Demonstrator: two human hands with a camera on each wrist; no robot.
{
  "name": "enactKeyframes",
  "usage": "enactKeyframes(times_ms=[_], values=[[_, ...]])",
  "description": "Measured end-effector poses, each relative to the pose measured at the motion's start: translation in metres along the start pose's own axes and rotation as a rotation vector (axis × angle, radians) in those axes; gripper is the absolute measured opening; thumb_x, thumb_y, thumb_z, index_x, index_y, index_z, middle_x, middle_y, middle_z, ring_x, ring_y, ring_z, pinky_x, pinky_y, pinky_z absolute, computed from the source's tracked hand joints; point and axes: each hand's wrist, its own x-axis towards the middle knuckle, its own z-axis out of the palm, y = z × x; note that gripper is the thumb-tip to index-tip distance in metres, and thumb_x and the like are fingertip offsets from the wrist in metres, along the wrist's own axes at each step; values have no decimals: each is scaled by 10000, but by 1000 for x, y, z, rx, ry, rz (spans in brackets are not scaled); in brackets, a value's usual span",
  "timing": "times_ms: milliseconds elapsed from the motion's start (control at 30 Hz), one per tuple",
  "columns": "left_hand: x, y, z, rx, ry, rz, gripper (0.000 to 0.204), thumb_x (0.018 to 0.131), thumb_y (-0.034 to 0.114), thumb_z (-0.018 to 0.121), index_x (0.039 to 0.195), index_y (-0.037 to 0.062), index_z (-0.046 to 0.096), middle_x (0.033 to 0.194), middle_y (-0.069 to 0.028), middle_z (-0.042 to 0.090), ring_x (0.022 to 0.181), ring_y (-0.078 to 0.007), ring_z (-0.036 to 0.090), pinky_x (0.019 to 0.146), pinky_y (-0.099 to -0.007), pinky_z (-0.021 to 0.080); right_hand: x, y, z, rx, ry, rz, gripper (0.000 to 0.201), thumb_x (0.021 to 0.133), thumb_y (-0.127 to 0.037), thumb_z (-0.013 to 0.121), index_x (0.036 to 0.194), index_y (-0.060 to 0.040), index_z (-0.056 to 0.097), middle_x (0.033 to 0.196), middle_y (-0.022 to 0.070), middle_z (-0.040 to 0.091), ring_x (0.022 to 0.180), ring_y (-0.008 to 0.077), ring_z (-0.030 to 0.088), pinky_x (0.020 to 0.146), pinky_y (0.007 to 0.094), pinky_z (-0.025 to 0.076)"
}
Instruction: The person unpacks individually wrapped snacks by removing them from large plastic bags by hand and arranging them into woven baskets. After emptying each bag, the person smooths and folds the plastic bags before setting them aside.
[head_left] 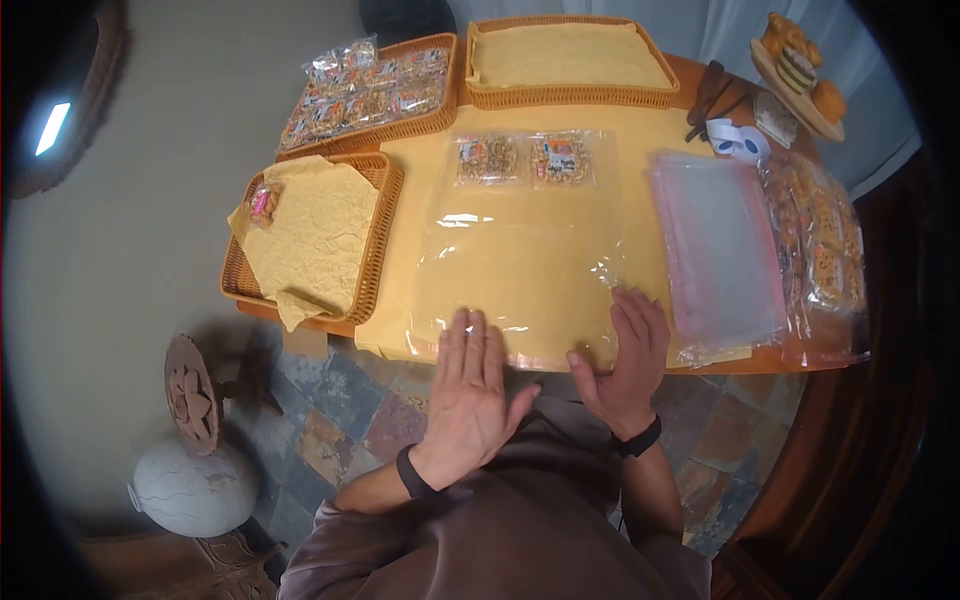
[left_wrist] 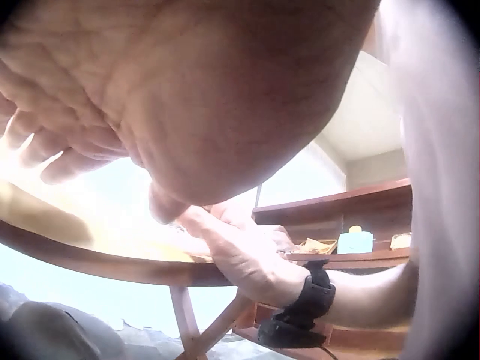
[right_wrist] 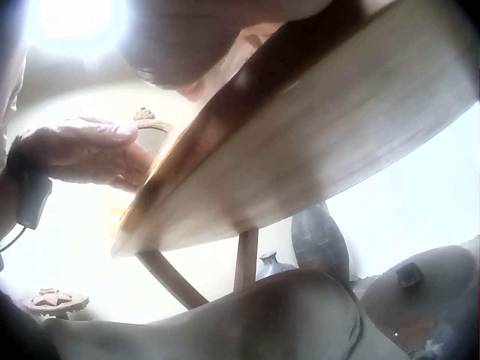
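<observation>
A large clear plastic bag (head_left: 520,265) lies flat on the yellow table covering. Side by side near its far end are two clear snack packets, a left one (head_left: 487,158) and a right one (head_left: 561,158) with an orange and white label. My left hand (head_left: 465,400) rests palm down on the bag's near left part, fingers straight. At the near right edge of the bag, my right hand (head_left: 628,365) touches the plastic with relaxed fingers, thumb apart. The left wrist view has the left palm (left_wrist: 187,90) filling its top, the right hand beyond it.
Flat clear bags with pink edges (head_left: 715,255) lie at right, beside more packed snacks (head_left: 832,245). A wicker tray (head_left: 385,240) with one small packet stands left; a tray of packets (head_left: 450,75) and a cloth-lined tray (head_left: 575,98) stand behind. White tape (head_left: 738,140) sits back right.
</observation>
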Motion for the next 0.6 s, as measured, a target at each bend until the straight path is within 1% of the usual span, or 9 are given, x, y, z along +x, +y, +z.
enactKeyframes(times_ms=[67, 200, 300, 367, 400, 467, 500, 567, 600], values=[[5, -6, 1, 38, 37, -30, 629, 942, 226, 687, 1375, -178, 475, 1499, -407, 380, 1462, -570, 293, 1210, -576, 293, 2, 0, 0, -6, 1, -15, 648, 858, -389, 757, 1320, 5, 531, 1403, 195, 577, 1333, 430, 511, 1117, 618, 367], [34, -18, 9, -30, 41, 41, 676, 984, 237, 632, 1454, -176, 376, 1558, -412, 271, 1495, -574, 206, 1210, -607, 265, 6, -4, -1, -15, -12, -33, 659, 841, -379, 772, 1316, 10, 534, 1416, 200, 567, 1350, 431, 500, 1131, 624, 352], [62, -24, 23, -3, 164, 89, 695, 994, 254, 608, 1480, -166, 342, 1578, -406, 236, 1506, -569, 182, 1207, -621, 256, 6, -6, 1, -60, -54, 6, 675, 842, -378, 778, 1325, 24, 533, 1421, 214, 562, 1372, 441, 484, 1151, 629, 331], [77, -23, 31, -6, 172, 47, 704, 995, 276, 597, 1488, -157, 341, 1587, -399, 235, 1515, -561, 169, 1207, -627, 251, 8, -7, -1, -108, -139, 59, 679, 863, -378, 764, 1342, 41, 527, 1431, 228, 554, 1392, 448, 469, 1171, 624, 315], [85, -24, 35, -20, 186, 70, 704, 995, 276, 597, 1488, -157, 341, 1587, -399, 235, 1515, -561, 169, 1207, -627, 251, 7, -7, 1, -136, -126, 56, 679, 863, -378, 764, 1342, 41, 527, 1431, 228, 554, 1392, 448, 469, 1171, 624, 315], [105, -27, 38, 58, 168, -34, 723, 990, 312, 603, 1495, -139, 350, 1602, -385, 230, 1525, -546, 160, 1211, -637, 234, 6, -4, 4, -126, -140, 69, 663, 890, -375, 746, 1347, 53, 529, 1436, 238, 551, 1403, 448, 462, 1178, 612, 315], [112, -24, 36, 23, 190, -3, 723, 990, 312, 603, 1495, -139, 350, 1602, -385, 230, 1525, -546, 160, 1211, -637, 234, 8, -6, 2, -145, -180, 87, 640, 908, -384, 727, 1333, 59, 547, 1431, 239, 559, 1411, 428, 464, 1189, 598, 308], [121, -24, 26, 87, 83, -107, 737, 985, 348, 602, 1506, -120, 372, 1635, -348, 221, 1556, -500, 110, 1227, -646, 174, 11, -9, 0, -180, -167, 77, 634, 913, -390, 721, 1327, 60, 556, 1426, 237, 565, 1412, 420, 466, 1194, 594, 303], [126, -26, 25, 63, 98, -79, 737, 985, 348, 602, 1506, -120, 372, 1635, -348, 221, 1556, -500, 110, 1227, -646, 174, 12, -10, 0, -160, -169, 73, 628, 917, -396, 715, 1321, 61, 565, 1420, 234, 572, 1413, 411, 468, 1198, 591, 297]])
